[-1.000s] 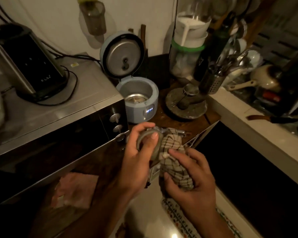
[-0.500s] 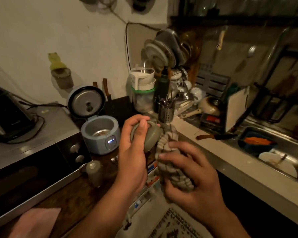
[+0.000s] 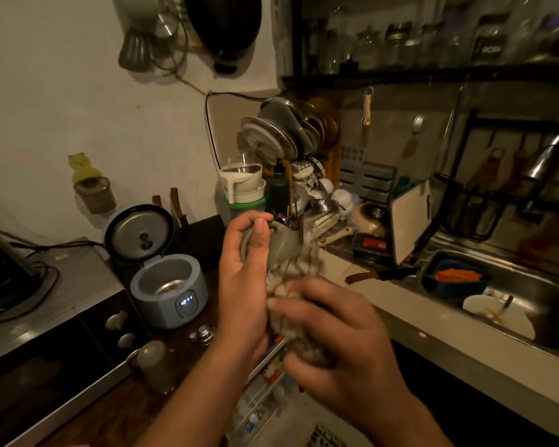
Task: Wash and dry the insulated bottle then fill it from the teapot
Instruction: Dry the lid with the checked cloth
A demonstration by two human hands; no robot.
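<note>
1. The view has swung off the microwave (image 3: 46, 317), now at 8 o'clock, toward the sink (image 3: 530, 282) at 3 o'clock.
2. The right hand (image 3: 336, 343), at 5 o'clock of centre, stays clenched on the checked cloth (image 3: 279, 285). It is blurred, likely mid-rub.
3. The left hand (image 3: 242, 285) still grasps the insulated bottle (image 3: 283, 248) at frame centre, fingers curled round it.
4. The bottle's lower part remains cloth-wrapped, so drying seems unfinished and filling must wait.
5. A grey cap-like piece (image 3: 154, 362) stands at 7 o'clock. I cannot pick out the teapot.
</note>
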